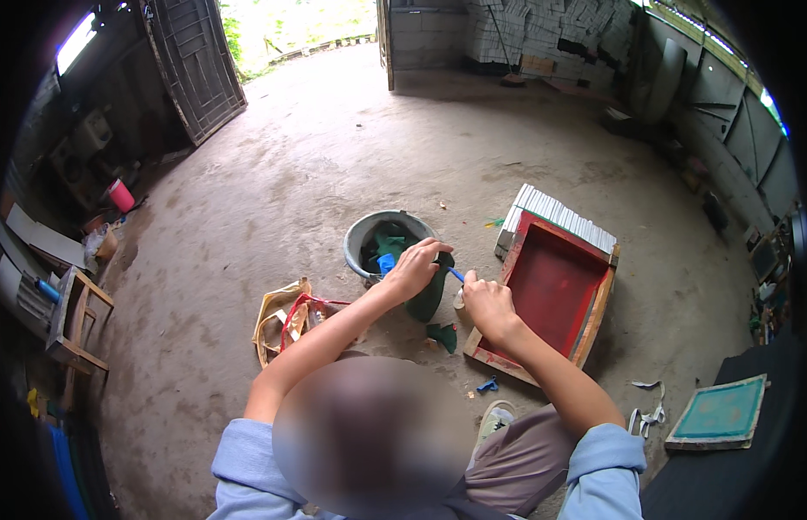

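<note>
Right hand (490, 307) closed round slim blue rod (456, 275); left hand (412, 269) half-curled at dark green piece (427, 299), can't tell if gripping; grey bucket (351, 244) near left hand.

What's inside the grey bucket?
Green cloth shows inside the grey bucket. A blue object shows at its near edge; can't tell if it's inside. The left hand blocks the near-right part; the bottom is hidden.
</note>
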Available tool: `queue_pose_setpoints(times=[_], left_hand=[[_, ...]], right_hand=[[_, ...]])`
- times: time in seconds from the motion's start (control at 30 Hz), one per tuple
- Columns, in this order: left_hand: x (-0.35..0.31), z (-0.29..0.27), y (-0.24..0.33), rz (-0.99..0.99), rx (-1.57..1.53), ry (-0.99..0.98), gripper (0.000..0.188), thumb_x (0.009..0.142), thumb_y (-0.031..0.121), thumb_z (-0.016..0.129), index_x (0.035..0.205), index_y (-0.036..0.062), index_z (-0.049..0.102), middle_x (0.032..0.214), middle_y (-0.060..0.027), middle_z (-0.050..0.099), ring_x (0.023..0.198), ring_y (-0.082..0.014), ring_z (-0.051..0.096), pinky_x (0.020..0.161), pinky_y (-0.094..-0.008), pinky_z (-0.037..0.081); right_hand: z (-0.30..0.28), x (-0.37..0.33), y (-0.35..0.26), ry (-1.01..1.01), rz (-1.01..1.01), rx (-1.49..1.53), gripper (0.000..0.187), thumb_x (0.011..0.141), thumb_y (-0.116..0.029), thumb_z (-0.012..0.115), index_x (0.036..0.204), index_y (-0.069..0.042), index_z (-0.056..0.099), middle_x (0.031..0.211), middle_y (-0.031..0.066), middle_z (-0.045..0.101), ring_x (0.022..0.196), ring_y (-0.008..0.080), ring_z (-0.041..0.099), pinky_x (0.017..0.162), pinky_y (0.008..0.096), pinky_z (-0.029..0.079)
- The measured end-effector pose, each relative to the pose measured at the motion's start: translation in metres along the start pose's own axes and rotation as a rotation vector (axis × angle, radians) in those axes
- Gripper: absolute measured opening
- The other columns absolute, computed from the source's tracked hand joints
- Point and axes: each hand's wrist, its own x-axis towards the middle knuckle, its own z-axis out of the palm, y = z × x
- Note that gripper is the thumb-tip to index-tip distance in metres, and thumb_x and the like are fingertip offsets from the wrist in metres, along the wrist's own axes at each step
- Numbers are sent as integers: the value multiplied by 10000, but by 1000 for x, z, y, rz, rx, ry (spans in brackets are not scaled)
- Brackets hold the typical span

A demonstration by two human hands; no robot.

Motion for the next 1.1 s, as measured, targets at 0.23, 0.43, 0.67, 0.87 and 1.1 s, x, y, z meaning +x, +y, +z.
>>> queue_pose_setpoints(times=[0.23, 0.43, 0.67, 0.87, 1.1], left_hand=[[5, 9, 3, 14, 0, -18, 446, 751, -65, 629, 1184, 44, 617, 1169, -162, 606, 1124, -346, 576, 952, -398, 467], [7, 26, 21, 37, -85, -80, 455, 739, -72, 605, 1179, 41, 618, 1192, -178, 598, 1153, -357, 558, 980, -400, 445], [10, 15, -1, -85, -44, -10, 434, 754, -96, 596, 1161, 50, 638, 1134, -157, 617, 998, -307, 626, 842, -358, 509], [6, 28, 13, 127, -35, -123, 492, 753, -78, 610, 1220, 81, 603, 1148, -143, 599, 932, -274, 623, 795, -354, 509], [48, 23, 76, 129, -130, -57, 479, 779, -53, 615, 1234, 89, 575, 1129, -124, 574, 742, -229, 581, 738, -346, 495]], right_hand=[[3, -5, 7, 29, -15, -70, 100, 863, -95, 599, 914, -35, 537, 757, 139, 711, 754, 274, 728, 597, 352, 581], [16, -9, 17, -33, 19, -89, 139, 851, -117, 629, 933, -35, 554, 762, 118, 715, 741, 256, 729, 592, 342, 578], [11, -14, 25, -81, 11, -140, 97, 898, -121, 561, 952, -42, 550, 750, 107, 714, 734, 240, 730, 563, 329, 572], [32, -17, 32, -181, 49, -180, 130, 863, -138, 607, 960, -53, 624, 873, 74, 723, 769, 221, 725, 529, 358, 563], [87, -33, 143, -576, 485, -225, 196, 854, -138, 632, 1021, -80, 716, 987, 84, 720, 874, 246, 714, 611, 461, 576]])
